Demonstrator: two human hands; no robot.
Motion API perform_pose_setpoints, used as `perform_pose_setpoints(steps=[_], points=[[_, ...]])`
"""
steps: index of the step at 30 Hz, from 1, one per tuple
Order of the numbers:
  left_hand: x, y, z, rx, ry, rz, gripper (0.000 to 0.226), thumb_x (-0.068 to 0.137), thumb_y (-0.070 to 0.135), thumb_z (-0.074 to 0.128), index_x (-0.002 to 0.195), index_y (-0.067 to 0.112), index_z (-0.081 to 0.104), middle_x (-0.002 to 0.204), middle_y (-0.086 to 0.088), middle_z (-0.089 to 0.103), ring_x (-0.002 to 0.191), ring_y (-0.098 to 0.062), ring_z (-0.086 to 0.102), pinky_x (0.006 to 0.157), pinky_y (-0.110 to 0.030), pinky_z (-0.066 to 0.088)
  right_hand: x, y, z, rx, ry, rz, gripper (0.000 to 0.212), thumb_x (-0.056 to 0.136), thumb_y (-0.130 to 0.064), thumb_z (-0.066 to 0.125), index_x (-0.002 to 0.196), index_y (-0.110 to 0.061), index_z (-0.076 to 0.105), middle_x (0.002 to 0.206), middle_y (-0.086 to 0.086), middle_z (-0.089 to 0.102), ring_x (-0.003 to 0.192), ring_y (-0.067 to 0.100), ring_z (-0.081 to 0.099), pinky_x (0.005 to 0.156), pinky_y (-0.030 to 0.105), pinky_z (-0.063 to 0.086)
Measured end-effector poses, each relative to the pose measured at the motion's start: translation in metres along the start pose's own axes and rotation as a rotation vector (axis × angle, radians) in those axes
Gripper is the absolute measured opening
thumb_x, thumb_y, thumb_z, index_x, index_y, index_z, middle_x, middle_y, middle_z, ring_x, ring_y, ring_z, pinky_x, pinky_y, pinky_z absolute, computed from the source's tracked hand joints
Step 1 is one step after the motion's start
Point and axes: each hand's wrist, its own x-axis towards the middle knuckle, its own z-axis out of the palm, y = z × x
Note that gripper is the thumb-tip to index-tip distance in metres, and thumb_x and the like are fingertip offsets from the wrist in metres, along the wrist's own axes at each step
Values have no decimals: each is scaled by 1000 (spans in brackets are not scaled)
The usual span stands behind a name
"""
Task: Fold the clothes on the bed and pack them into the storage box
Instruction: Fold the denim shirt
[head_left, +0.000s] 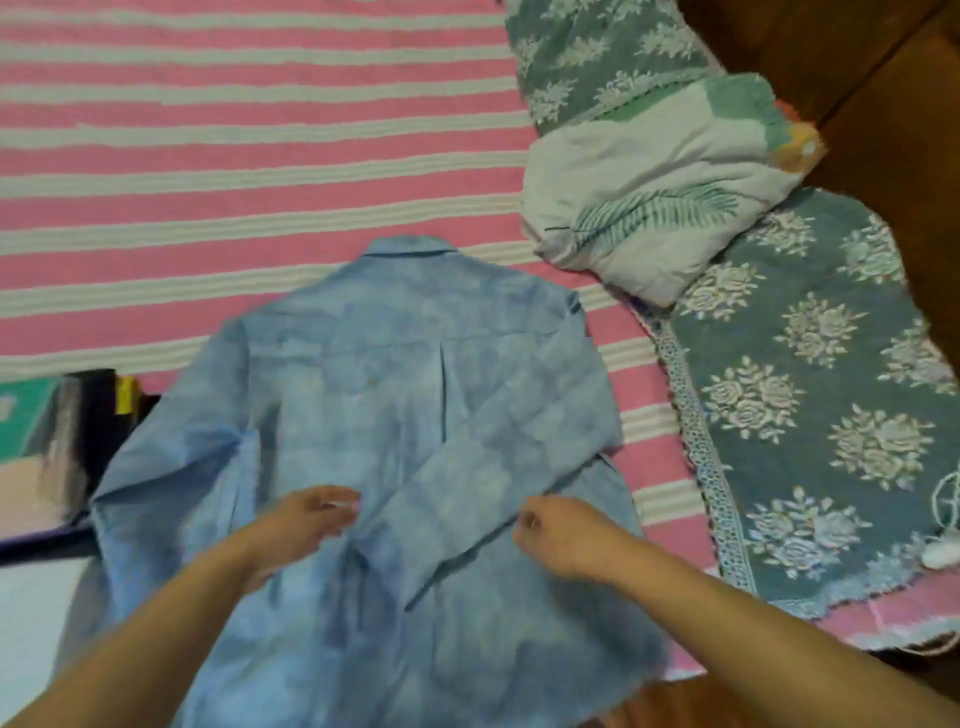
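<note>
Both forearms reach over a blue shirt (415, 415) lying back-up on the pink striped bed (208, 156). Left hand (306, 519) hovers with loose fingers; right hand (556, 530) looks curled, its grip unclear through blur. Floral pillows (805, 389) lie right.

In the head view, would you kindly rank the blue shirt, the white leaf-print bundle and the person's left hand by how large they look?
1. Blue shirt, by far the largest.
2. White leaf-print bundle.
3. Left hand, smallest, though it is nearer the camera, so it looks bigger than it is.
</note>
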Motion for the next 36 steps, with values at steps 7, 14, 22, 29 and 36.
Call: perform_pose_setpoints(steps=[7,14,22,29,36], points=[[45,-91,59,-389,337,-314,44,97,46,62,80,6,57,58,-13,52,47,-20,46,54,-28,37,125,79,-15,378,568,442,51,89,-20,63,134,-2,46,136,25,49,118,42,56,97,42,47],[3,-59,131,-433,575,267,23,91,30,69,87,8,68,86,-12,75,77,-14,68,76,-39,58,171,131,-5,1422,625,633,24,76,0,68,97,-10,64,88,12,68,61,21,63,49,30,55],[-33,-143,165,446,326,413,69,96,74,33,83,27,81,121,-5,72,117,-31,66,111,-17,33,135,180,-47,504,525,541,44,88,2,58,132,1,56,135,24,57,119,38,59,95,36,48],[-7,-105,143,166,675,184,44,97,48,61,119,11,69,115,-7,67,112,-26,60,96,-35,43,183,148,-140,-121,597,-203,41,86,1,63,125,-10,66,123,23,51,108,39,56,97,44,47],[42,-49,139,319,173,-45,33,83,63,65,86,31,73,81,14,70,86,-9,67,77,-29,47,269,118,-217,-596,423,-403,27,80,-3,71,102,-17,76,110,17,55,104,42,52,94,42,43]])
